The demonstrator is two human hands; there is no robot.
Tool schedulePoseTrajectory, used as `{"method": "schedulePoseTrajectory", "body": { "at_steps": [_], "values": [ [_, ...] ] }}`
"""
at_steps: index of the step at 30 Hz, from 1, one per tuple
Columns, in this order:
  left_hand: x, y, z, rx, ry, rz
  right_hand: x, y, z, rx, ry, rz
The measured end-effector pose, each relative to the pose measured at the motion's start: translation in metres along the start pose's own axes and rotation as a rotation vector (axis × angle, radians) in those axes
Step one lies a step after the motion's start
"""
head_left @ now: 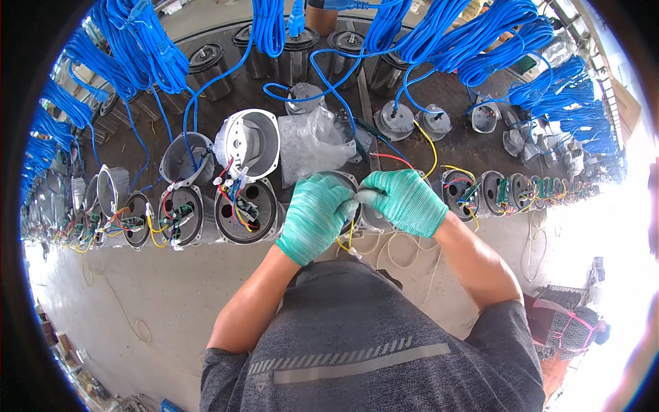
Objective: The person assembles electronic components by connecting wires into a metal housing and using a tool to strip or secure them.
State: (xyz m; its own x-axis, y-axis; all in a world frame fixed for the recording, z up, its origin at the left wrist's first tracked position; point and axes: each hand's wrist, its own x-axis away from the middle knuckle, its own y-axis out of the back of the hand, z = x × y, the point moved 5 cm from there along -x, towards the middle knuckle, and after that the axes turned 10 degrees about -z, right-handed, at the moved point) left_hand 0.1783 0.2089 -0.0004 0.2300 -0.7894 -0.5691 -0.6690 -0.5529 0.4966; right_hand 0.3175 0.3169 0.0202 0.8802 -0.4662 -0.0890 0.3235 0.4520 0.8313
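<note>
My left hand [316, 211] and my right hand [406, 202], both in green and white knit gloves, meet fingertip to fingertip over a round metal motor housing [341, 180] at the bench's near edge. Both are pinched closed; what lies between the fingers is too small and hidden to name. Yellow wires [351, 237] hang below my left fingers, and a red wire [392, 158] runs just above my right hand. Left of my hands, an open housing [272, 218] shows red, blue and yellow wires, with a grey metal cover [268, 145] standing behind it.
More housings with green circuit boards [180, 214] line the near edge on both sides. A clear plastic bag [312, 141] lies behind my hands. Coiled blue cables [449, 41] hang along the far side, some trailing to metal end caps [396, 121]. Dark cylindrical motors [298, 58] stand farther back.
</note>
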Motion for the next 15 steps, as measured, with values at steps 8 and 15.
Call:
{"method": "schedulePoseTrajectory", "body": {
  "at_steps": [8, 15],
  "values": [
    [0.008, 0.003, 0.006, -0.031, 0.028, -0.027, -0.076, 0.069, -0.017, -0.042, -0.288, 0.089],
    [0.005, 0.0, 0.005, -0.032, 0.061, 0.017, -0.146, -0.05, -0.211, 0.563, -0.247, 0.508]
  ]
}}
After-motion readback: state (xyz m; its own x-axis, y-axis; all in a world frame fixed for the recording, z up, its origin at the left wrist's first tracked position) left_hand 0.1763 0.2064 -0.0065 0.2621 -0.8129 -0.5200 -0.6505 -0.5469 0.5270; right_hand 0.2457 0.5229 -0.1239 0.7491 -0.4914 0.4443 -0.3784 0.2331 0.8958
